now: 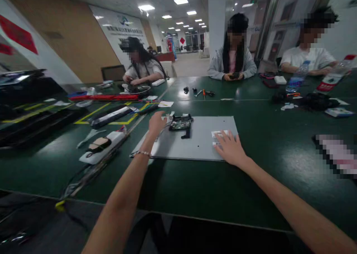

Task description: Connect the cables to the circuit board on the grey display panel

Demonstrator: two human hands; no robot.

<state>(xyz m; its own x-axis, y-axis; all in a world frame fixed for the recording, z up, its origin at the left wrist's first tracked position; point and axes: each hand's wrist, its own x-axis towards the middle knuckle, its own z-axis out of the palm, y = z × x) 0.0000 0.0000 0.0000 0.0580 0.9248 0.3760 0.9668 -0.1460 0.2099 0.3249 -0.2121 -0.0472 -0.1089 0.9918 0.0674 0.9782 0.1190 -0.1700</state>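
A light grey flat panel [206, 151] lies on the table in front of me. My right hand [230, 148] rests flat on its right part with the fingers spread, partly over white labels [220, 134]. Toward the panel's far left stands a green circuit board [180, 124] in a black frame, with a black bracket [186, 134] reaching toward me. My left hand [157, 124] is just left of the board, its fingers bent but apart, slightly blurred. Close to those fingertips are a small white piece [169, 117] and thin cables; I see no clear grip on them.
Left on the green table [178, 179] are a white bar-shaped part [114, 140] with cables, a dark bar [111, 116] and long black housings [36, 124]. A pixelated phone-like object [338, 153] lies right. Bottles [298, 77], small tools [204, 94] and three people are across the table.
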